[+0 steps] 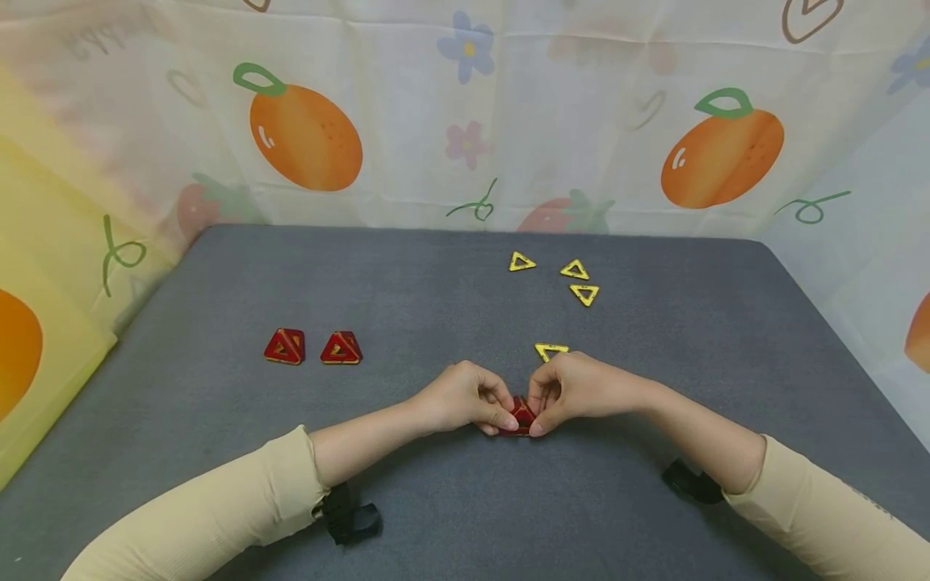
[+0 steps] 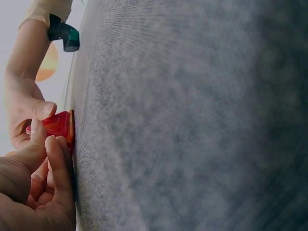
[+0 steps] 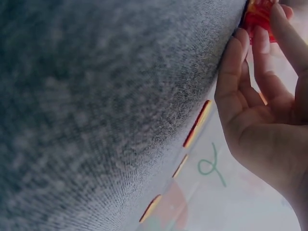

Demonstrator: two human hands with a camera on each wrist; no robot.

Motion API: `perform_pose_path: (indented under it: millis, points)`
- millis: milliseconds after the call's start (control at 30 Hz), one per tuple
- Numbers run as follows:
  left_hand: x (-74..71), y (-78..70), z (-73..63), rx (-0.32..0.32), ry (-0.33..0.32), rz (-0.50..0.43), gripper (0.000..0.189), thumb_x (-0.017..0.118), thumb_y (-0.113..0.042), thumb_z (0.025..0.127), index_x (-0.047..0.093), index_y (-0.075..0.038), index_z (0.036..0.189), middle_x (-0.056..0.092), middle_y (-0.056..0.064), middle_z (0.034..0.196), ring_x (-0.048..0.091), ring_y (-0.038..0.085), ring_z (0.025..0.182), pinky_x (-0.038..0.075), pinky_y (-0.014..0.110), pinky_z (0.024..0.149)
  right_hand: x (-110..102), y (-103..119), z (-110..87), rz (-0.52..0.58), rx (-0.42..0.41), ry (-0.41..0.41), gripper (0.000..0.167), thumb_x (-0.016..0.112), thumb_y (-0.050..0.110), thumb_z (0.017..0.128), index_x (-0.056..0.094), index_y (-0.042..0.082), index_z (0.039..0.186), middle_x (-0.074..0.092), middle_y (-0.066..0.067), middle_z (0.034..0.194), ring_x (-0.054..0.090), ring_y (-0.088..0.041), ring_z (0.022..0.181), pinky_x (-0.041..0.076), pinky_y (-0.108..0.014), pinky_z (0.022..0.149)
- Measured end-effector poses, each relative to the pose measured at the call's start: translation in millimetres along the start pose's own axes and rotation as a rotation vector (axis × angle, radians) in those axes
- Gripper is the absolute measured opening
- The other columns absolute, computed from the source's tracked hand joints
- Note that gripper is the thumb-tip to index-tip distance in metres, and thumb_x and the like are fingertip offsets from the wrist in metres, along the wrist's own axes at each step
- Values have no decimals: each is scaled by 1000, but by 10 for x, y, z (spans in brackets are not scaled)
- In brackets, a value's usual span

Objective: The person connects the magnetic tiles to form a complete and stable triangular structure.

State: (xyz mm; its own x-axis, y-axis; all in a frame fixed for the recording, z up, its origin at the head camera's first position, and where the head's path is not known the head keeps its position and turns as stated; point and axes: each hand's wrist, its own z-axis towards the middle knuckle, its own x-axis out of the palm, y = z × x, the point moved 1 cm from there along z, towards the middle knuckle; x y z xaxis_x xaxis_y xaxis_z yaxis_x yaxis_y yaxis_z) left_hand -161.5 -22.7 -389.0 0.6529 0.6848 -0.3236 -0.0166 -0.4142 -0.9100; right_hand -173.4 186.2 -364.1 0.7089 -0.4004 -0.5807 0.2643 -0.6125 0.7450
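Note:
Low over the table's middle, both hands hold one small red pyramid [image 1: 522,413] made of triangular pieces. My left hand [image 1: 468,399] pinches its left side between thumb and fingers. From the right, my right hand [image 1: 574,391] pinches it with thumb and fingertips. The left wrist view shows the red pyramid [image 2: 58,126] with an orange-yellow base edge at the table surface. In the right wrist view the red pyramid [image 3: 260,19] is partly cut off by the frame. Just behind my right hand lies a flat yellow triangle frame [image 1: 541,348], partly hidden by that hand.
Two red pyramids, a left one [image 1: 285,347] and a right one [image 1: 341,349], stand on the grey table [image 1: 407,282] to the left. Three more yellow triangle frames [image 1: 521,261] lie near the back edge. A printed curtain [image 1: 407,121] hangs behind.

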Motion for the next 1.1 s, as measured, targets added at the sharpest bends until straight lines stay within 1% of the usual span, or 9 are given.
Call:
perform_pose_path:
  millis: [267, 500, 567, 733, 833, 1000, 1100]
  points:
    - [-33, -2, -27, 15, 2, 1, 13, 79, -7, 81, 72, 0, 89, 71, 5, 69, 64, 4, 57, 59, 25, 62, -7, 43, 19, -43, -11, -40, 22, 86, 31, 74, 70, 17, 77, 71, 6, 72, 64, -6, 67, 51, -22, 60]
    - [-116, 5, -69, 37, -35, 57, 13, 79, -11, 83, 72, -2, 89, 71, 7, 70, 64, 5, 59, 57, 23, 62, -12, 108, 85, -74, -7, -79, 19, 86, 30, 75, 70, 20, 77, 72, 8, 73, 66, -5, 70, 52, -23, 64]
    - [-153, 7, -85, 35, -49, 71, 14, 79, -12, 83, 72, -3, 89, 72, 6, 71, 64, 5, 59, 56, 23, 62, -14, 131, 112, -75, -14, -88, 18, 86, 30, 75, 70, 20, 77, 72, 8, 74, 66, -6, 71, 53, -23, 64]
    - [-268, 30, -134, 21, -79, 89, 14, 79, -15, 84, 72, -4, 91, 72, 4, 73, 65, 6, 62, 55, 23, 64, -17, 210, 192, -71, -35, -115, 17, 85, 29, 76, 71, 20, 78, 72, 8, 75, 67, -7, 72, 53, -24, 65]
    - [-354, 36, -171, 30, -102, 111, 15, 78, -18, 84, 73, -6, 92, 72, 3, 75, 64, 6, 64, 55, 23, 65, -20, 256, 256, -78, -45, -139, 16, 85, 27, 76, 71, 21, 79, 73, 8, 75, 68, -6, 72, 54, -25, 65]
    - [-525, 23, -238, 59, -159, 152, 14, 78, -18, 85, 74, -7, 93, 73, 4, 79, 63, 8, 67, 55, 25, 67, -28, 331, 399, -95, -70, -197, 16, 85, 26, 77, 71, 20, 81, 74, 7, 74, 68, -6, 70, 53, -24, 64]
    - [-629, 28, -271, 45, -195, 153, 14, 77, -19, 85, 74, -9, 95, 74, 4, 85, 65, 9, 70, 56, 27, 70, -33, 381, 490, -94, -66, -232, 16, 84, 26, 78, 71, 19, 83, 74, 6, 75, 67, -6, 70, 52, -25, 65]
